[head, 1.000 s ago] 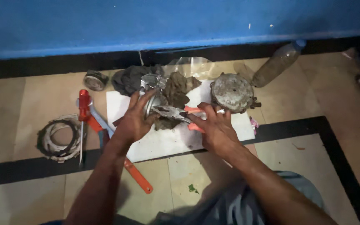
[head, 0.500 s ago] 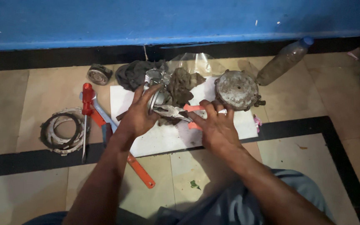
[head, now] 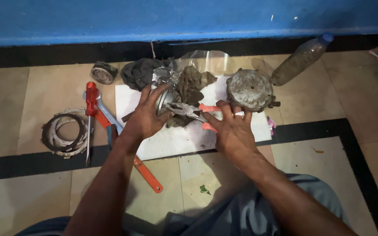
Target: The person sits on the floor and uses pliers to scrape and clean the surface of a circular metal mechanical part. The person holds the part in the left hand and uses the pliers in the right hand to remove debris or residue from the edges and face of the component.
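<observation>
My left hand (head: 146, 117) grips a round silver metal part (head: 164, 98) over a white sheet (head: 176, 139) on the floor. In my right hand (head: 230, 131) are pliers with orange handles (head: 193, 112), whose jaws reach into that metal part. A dirty brown rag (head: 193, 85) lies just behind the part.
A round grimy metal housing (head: 249, 89) sits at the right of the sheet, a dusty plastic bottle (head: 302, 57) beyond it. At the left lie a red-handled screwdriver (head: 91, 101), a wrench (head: 106, 114), an orange-handled tool (head: 147, 175), stacked rings (head: 63, 133) and a small round part (head: 103, 72).
Both hands stay on the metal part and pliers; the view has shifted slightly, with the hands sitting a little lower and closer.
</observation>
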